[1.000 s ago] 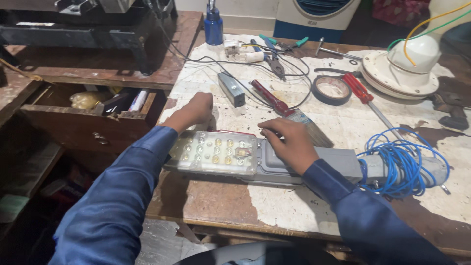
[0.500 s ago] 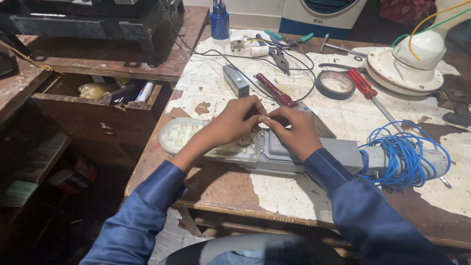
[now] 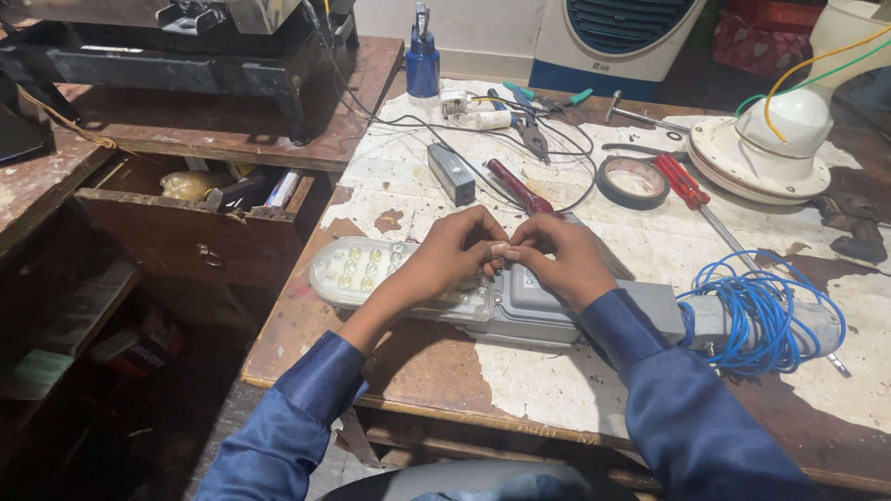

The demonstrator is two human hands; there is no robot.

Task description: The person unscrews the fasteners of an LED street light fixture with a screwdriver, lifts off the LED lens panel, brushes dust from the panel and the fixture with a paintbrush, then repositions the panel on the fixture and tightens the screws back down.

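Note:
A grey street-lamp unit (image 3: 520,301) with a clear lens over several small light beads lies across the worn workbench (image 3: 557,390). My left hand (image 3: 455,255) and my right hand (image 3: 561,260) meet above its middle, fingertips pinched together on something small that the fingers hide. Both hands rest over the seam between the lens part and the grey housing. A coil of blue wire (image 3: 761,315) lies around the lamp's right end.
Behind the hands lie a red-handled screwdriver (image 3: 687,186), a roll of black tape (image 3: 633,181), a dark red tool (image 3: 518,186), a small grey box (image 3: 451,173), pliers (image 3: 529,130) and a blue bottle (image 3: 422,60). A white fan base (image 3: 775,148) stands right. An open drawer (image 3: 204,218) is at left.
My left hand came from the lamp's left end to the middle and met my right hand. The lens end of the lamp is now uncovered.

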